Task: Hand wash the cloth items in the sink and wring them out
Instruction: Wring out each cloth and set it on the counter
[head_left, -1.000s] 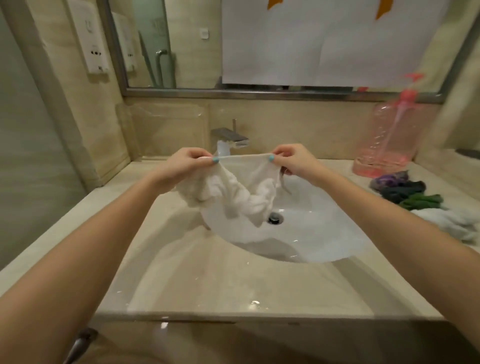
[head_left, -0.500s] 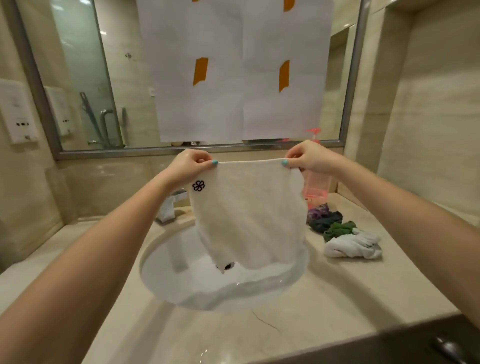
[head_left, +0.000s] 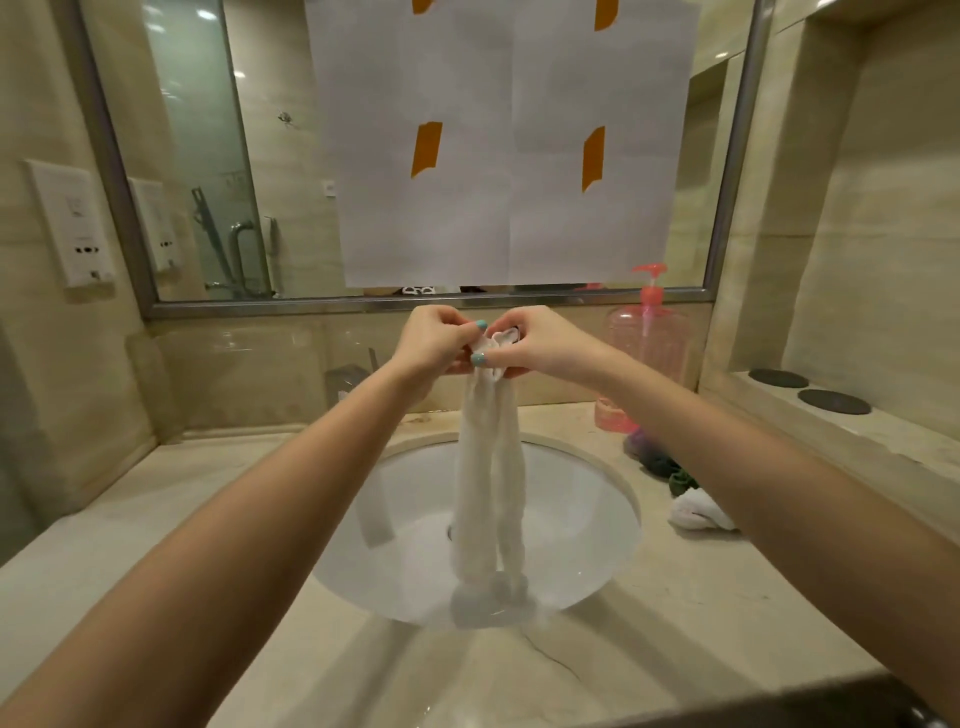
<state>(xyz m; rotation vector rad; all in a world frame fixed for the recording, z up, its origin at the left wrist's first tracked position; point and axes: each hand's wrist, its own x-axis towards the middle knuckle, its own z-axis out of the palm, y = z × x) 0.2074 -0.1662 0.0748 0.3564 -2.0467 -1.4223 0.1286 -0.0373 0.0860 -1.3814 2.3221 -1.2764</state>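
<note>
A white cloth (head_left: 491, 483) hangs folded in a long narrow strip above the round white sink (head_left: 582, 525). My left hand (head_left: 434, 340) and my right hand (head_left: 532, 340) meet at its top, high in front of the mirror, and both pinch the upper corners together. The cloth's lower end dangles over the basin. More cloth items lie on the counter to the right: a white one (head_left: 696, 512), a green one (head_left: 680, 480) and a dark purple one (head_left: 647, 452), partly hidden by my right forearm.
A pink pump bottle (head_left: 647, 338) stands at the back right of the beige counter (head_left: 156, 519). The faucet (head_left: 350, 382) is behind my left wrist. A mirror with white paper sheets (head_left: 498, 156) taped on fills the wall. Two dark round coasters (head_left: 831, 401) lie on the right ledge.
The cloth was first bunched, then held spread wide between my hands. Now my hands have come together and the cloth hangs doubled in a narrow strip.
</note>
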